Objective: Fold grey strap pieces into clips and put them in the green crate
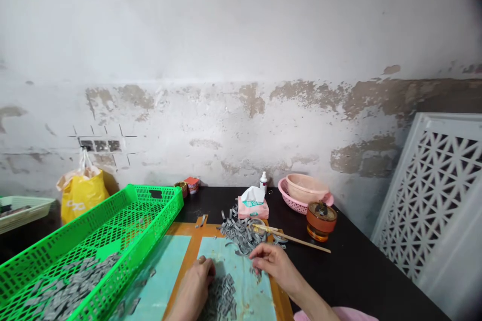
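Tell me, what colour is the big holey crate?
Bright green; the crate shows best in the head view.

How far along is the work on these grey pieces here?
Looks partly done. Done: many grey pieces already lie in the green crate. In hand: the left hand rests on a small batch on the teal mat, the right hand fingers pieces beside it. Left: a loose heap at the mat's far end.

Bare left hand (196, 281), bare right hand (273, 261), forearms unsleeved, pink clothing (339, 315) just right of the orange board (194, 251)
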### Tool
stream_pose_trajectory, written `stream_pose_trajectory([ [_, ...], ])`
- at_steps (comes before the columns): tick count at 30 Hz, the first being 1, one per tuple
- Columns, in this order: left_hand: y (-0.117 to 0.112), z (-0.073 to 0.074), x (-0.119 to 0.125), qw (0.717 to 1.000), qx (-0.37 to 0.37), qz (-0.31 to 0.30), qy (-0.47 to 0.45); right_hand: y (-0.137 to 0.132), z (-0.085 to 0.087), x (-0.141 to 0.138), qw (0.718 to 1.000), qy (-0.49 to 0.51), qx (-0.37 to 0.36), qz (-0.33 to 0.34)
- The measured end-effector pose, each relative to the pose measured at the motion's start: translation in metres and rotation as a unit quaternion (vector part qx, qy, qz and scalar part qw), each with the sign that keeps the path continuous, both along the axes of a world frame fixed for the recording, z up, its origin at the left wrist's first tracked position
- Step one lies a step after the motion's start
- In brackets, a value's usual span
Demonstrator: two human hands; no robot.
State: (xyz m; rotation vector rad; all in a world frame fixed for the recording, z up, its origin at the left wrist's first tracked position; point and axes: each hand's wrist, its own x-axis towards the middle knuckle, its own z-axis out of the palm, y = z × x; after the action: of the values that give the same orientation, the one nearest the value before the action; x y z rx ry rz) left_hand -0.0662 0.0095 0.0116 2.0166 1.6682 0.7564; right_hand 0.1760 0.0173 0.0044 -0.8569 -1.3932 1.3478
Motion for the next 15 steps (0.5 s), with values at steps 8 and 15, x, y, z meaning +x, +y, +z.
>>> stream_pose_trajectory([
  [8,-0.014,0.013,0.026,0.950,-0.086,-0.043,-0.298,-0.006,-0.002,-0.012,1.000,-0.010,0.007,0.018],
  [15,-0.033,0.010,0.058,0.739,-0.240,0.020,-0.629,-0.017,0.012,-0.018,0.992,0.090,-0.062,0.056],
])
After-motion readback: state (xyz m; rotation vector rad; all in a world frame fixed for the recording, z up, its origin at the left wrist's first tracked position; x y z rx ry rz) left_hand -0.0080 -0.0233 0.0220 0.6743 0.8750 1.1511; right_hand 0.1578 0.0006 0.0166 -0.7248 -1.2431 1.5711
